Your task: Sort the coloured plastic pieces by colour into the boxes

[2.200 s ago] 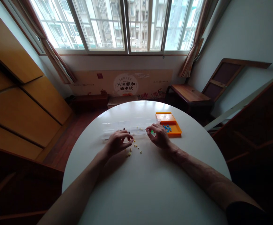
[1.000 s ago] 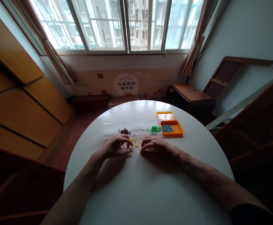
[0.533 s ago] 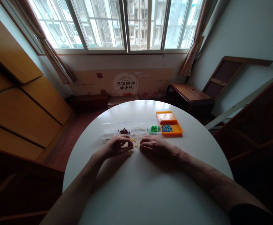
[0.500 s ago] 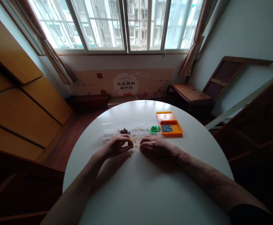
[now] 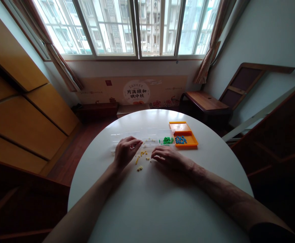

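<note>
Round white bench [image 5: 162,202], seen from the head camera, both forearms stretched across it.

Left hand [image 5: 125,151]: palm down, fingers extended forward and loosely together, tips reaching over the near edge of the clear compartment box [image 5: 143,139]. Fingers lie over the box section where dark beads sit; most of those beads are hidden beneath the hand. Cannot tell whether anything is pinched between the fingertips.

Right hand [image 5: 168,158]: palm down, resting on the bench, fingers curled slightly with the tips pointing left toward the loose yellow beads [image 5: 142,156]. Nearest beads lie just beside the fingertips; contact too small to make out. Nothing visibly gripped.

Yellow beads: scattered on the bare bench between the two hands, just in front of the clear box; a small clump [image 5: 139,168] sits apart, closer to the person.

Clear box: long, low, lying crosswise. A few pale beads [image 5: 151,139] in a middle section, green beads [image 5: 167,140] in the right end section.

Orange tray [image 5: 186,135]: just beside the box's right end, blue beads [image 5: 179,139] in its near part.
</note>
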The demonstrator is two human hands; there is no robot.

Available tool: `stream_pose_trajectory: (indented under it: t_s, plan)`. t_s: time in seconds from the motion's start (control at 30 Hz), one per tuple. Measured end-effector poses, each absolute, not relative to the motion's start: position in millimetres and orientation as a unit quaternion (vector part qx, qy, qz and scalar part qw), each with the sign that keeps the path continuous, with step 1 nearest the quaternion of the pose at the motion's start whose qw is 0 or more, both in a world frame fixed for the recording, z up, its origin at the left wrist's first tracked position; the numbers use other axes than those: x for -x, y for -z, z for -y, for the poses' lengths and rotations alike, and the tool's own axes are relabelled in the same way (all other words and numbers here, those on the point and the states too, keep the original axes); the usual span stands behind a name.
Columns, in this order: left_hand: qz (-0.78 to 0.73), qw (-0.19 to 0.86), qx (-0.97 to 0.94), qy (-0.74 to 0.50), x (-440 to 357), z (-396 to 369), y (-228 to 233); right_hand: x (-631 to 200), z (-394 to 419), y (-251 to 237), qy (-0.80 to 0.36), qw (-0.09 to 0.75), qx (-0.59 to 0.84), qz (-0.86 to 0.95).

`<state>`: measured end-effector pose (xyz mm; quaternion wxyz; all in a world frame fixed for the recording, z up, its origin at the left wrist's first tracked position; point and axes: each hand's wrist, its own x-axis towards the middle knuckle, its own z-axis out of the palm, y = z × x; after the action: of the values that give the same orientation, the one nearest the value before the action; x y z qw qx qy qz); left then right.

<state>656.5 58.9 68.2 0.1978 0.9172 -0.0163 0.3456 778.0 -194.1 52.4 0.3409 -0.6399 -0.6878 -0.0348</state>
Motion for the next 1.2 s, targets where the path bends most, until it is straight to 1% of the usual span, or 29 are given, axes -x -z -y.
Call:
stream_pose_trajectory:
  t_s: [0.13, 0.3, 0.43, 0.57, 0.77, 1.1, 1.2]
  plan:
    - [0.079, 0.233, -0.92, -0.306, -647, -65, -75, -784, 190, -44, 0.105, 0.381, 0.65, 0.649]
    - [0.17, 0.294, -0.92, -0.195, -638, -74, -84, -799, 183, -45, 0.142, 0.423, 0.674, 0.588]
    - [0.181, 0.35, -0.912, -0.111, -634, -78, -87, -811, 176, -54, 0.127, 0.415, 0.684, 0.586]
    - [0.173, 0.344, -0.92, -0.077, -632, -82, -88, -817, 164, -59, 0.132, 0.409, 0.696, 0.575]
    - [0.16, 0.33, -0.93, -0.033, -625, -85, -98, -818, 153, -51, 0.138, 0.407, 0.717, 0.549]
    - [0.152, 0.364, -0.918, 0.042, -616, -79, -115, -813, 160, -50, 0.12, 0.408, 0.724, 0.543]
    - [0.156, 0.386, -0.907, 0.062, -616, -77, -115, -802, 164, -53, 0.112, 0.393, 0.711, 0.572]
